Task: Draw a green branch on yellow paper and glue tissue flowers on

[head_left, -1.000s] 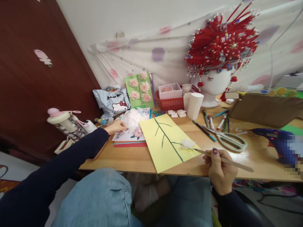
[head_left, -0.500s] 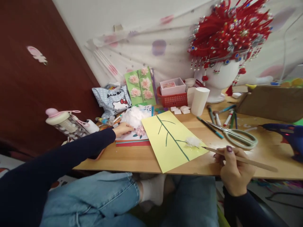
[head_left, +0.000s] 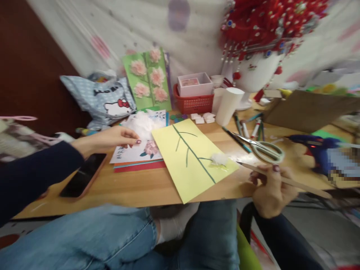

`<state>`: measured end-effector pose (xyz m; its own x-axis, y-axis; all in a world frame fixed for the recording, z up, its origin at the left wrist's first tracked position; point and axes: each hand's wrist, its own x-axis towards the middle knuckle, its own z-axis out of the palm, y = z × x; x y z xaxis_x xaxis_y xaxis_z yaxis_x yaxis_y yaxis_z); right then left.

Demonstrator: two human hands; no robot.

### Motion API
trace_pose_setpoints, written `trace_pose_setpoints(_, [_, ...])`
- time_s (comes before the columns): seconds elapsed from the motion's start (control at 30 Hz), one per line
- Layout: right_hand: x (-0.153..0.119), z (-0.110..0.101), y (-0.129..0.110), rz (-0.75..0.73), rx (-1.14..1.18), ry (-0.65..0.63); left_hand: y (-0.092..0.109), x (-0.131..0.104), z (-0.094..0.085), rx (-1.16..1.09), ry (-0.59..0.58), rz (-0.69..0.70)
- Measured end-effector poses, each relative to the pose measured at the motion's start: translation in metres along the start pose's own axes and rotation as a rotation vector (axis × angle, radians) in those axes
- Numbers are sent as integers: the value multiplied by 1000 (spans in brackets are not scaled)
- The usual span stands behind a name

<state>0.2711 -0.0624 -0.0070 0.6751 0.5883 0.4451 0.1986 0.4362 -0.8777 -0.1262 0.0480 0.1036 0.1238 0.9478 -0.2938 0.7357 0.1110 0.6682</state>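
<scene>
My left hand [head_left: 119, 137] is over the stack of papers, in front of a heap of white cotton [head_left: 143, 123]. Its thumb and fingertips are pinched together; what they hold, if anything, I cannot make out. My right hand [head_left: 271, 189] grips a paintbrush [head_left: 295, 183] by its wooden handle, the dark tip pointing left by the right corner of a yellow sheet [head_left: 180, 168]. On that sheet is a dark green stem with several side branches. A white cotton tuft [head_left: 218, 159] sits at the end of the lower right branch, with something shiny beside it.
A phone [head_left: 84, 175] lies near my left forearm. Scissors [head_left: 261, 148], markers [head_left: 255, 128] and a blue glue gun [head_left: 315, 148] lie to the right. Behind stand a green flower picture [head_left: 147, 80], a red basket [head_left: 195, 104] and a white paper roll [head_left: 230, 107].
The view has shifted, showing more of the phone. My left hand has drawn up and left, away from the printed flower. My right hand keeps its grip on the paintbrush near the sheet's corner.
</scene>
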Motion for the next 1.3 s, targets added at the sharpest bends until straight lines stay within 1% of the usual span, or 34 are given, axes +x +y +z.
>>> trace_pose_setpoints(0.07, [-1, 0, 1, 14, -2, -11, 16, -3, 8, -32, -88, 80])
trace_pose_setpoints(0.13, [-3, -1, 2, 17, -11, -34, 35, -5, 24, -50, -191, 149])
trace_pose_setpoints(0.2, [-6, -3, 4, -4, -24, -92, 56, -6, 50, -84, -312, 236])
trace_pose_setpoints(0.23, [-7, -5, 5, -16, -37, -143, 67, -7, 65, -62, -399, 257])
trace_pose_setpoints(0.3, [-11, -8, 7, -35, -95, -269, 87, -8, 97, -34, -509, 333])
trace_pose_setpoints(0.33, [-13, -9, 7, -43, -143, -332, 96, -9, 112, -23, -535, 371])
trace_pose_setpoints(0.4, [-14, -10, 6, -68, -251, -425, 109, -9, 139, -10, -512, 444])
trace_pose_setpoints(0.47, [-14, -9, 4, -112, -329, -462, 116, -8, 159, -24, -522, 499])
trace_pose_setpoints(0.53, [-12, -7, 2, -148, -372, -470, 117, -5, 173, -40, -529, 521])
trace_pose_setpoints(0.6, [-10, -5, 0, -163, -413, -471, 115, 0, 183, -33, -496, 542])
trace_pose_setpoints(0.7, [-8, -2, -1, -156, -476, -476, 109, 11, 194, -1, -389, 602])
trace_pose_setpoints(0.8, [-9, -1, 0, -140, -496, -421, 103, 20, 203, 22, -300, 673])
trace_pose_setpoints(0.9, [-13, -2, 2, -126, -456, -341, 99, 26, 210, 34, -231, 729])
trace_pose_setpoints(1.0, [-16, -6, 2, -150, -325, -307, 100, 28, 213, 36, -180, 759])
trace_pose_setpoints(1.1, [-15, -9, 1, -235, -257, -379, 103, 29, 214, 37, -124, 760])
trace_pose_setpoints(1.2, [-12, -10, 0, -292, -324, -472, 105, 31, 214, 32, -98, 738])
trace_pose_setpoints(1.3, [-10, -8, 1, -319, -394, -492, 106, 33, 213, 18, -110, 736])
